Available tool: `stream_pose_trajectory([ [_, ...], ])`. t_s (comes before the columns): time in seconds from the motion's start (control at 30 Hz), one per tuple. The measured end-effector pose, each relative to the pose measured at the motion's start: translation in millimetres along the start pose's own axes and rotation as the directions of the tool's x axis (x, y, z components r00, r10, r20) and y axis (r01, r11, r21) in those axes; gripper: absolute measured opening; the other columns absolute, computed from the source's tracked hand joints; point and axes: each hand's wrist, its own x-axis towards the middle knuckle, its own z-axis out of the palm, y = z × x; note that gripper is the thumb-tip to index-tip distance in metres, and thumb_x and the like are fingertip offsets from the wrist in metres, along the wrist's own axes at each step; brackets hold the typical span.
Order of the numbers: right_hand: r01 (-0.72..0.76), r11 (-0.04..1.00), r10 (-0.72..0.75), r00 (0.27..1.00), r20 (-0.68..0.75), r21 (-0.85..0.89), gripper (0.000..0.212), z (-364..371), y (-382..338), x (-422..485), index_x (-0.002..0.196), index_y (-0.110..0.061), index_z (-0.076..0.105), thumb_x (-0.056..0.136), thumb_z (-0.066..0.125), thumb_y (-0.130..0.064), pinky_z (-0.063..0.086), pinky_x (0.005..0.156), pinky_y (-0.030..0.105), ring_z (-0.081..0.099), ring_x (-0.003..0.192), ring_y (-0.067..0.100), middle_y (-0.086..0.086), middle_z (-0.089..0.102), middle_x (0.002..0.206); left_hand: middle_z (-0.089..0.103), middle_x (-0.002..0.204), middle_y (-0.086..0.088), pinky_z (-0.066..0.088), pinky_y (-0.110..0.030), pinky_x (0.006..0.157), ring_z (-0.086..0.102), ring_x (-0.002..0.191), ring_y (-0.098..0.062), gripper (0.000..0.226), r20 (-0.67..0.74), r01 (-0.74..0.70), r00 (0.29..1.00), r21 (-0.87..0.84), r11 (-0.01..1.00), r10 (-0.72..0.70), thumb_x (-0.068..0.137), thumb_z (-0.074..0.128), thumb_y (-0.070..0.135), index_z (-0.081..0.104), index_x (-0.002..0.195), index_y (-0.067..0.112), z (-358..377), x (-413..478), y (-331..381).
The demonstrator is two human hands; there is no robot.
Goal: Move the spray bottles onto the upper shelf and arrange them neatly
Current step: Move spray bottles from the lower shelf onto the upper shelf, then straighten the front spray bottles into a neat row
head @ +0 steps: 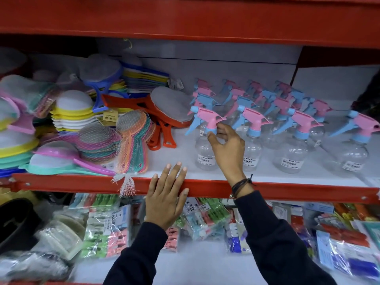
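Observation:
Several clear spray bottles with pink and blue trigger heads stand in rows on the right half of the upper shelf (267,190). My right hand (226,145) reaches over the red shelf edge and pinches the neck of the front-left spray bottle (203,153), just under its pink head. That bottle stands upright on the white shelf board. More bottles (292,155) line the front row to its right, and others stand behind. My left hand (166,200) lies flat with fingers spread on the red front edge of the shelf, holding nothing.
Piles of coloured plastic strainers and netted packs (127,136) fill the left half of the upper shelf, next to orange-handled strainers (164,128). The lower shelf holds bagged clothes pegs (107,229) and other packets. A red shelf beam (185,19) runs overhead.

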Motion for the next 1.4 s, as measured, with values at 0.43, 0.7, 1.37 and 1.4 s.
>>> stream_pose_trajectory([
  [0.43,-0.146,0.985,0.167,0.945,0.280,-0.094,0.040,-33.7,12.1,-24.9,0.132,-0.008,0.045,0.097,0.035,-0.024,0.034,0.077,0.024,0.054,0.106,0.027,0.019,0.061,0.122,0.034,0.150,-0.002,0.009,-0.029,0.115,0.035,0.134,-0.018,0.057,0.317,0.285,0.932,-0.354,0.891,-0.173,0.097,0.033,0.029,0.013,0.149,0.017,-40.3,53.6,43.3],
  [0.7,-0.134,0.986,0.157,0.936,0.315,-0.095,0.037,-32.7,18.0,-24.1,0.123,-0.004,0.053,0.093,0.036,-0.015,0.033,0.076,0.021,0.053,0.100,0.022,0.012,0.061,0.122,0.029,0.153,-0.001,0.030,-0.041,0.113,0.034,0.137,-0.022,0.058,0.555,0.499,0.811,-0.494,0.712,-0.183,0.093,0.036,0.019,0.017,0.148,0.026,-29.5,82.9,30.9],
  [1.37,-0.240,0.969,0.227,0.957,0.178,0.055,0.053,-116.4,46.0,-13.0,0.121,-0.013,0.053,0.095,0.025,-0.049,0.034,0.087,0.026,0.052,0.109,0.019,0.005,0.060,0.115,0.020,0.155,-0.005,0.033,-0.043,0.112,0.032,0.137,-0.022,0.073,0.515,0.452,0.854,-0.665,0.594,-0.075,0.089,0.053,0.026,0.011,0.148,0.017,-17.6,100.8,141.8],
  [1.4,-0.234,0.971,0.221,0.956,0.195,0.046,0.054,-118.5,43.6,-11.1,0.111,-0.012,0.058,0.095,0.023,-0.050,0.036,0.079,0.028,0.054,0.099,0.021,0.006,0.062,0.103,0.020,0.155,-0.006,0.033,-0.044,0.112,0.031,0.138,-0.024,0.077,0.555,0.477,0.830,-0.647,0.595,-0.061,0.087,0.053,0.030,0.009,0.149,0.018,-15.9,105.0,142.0],
])
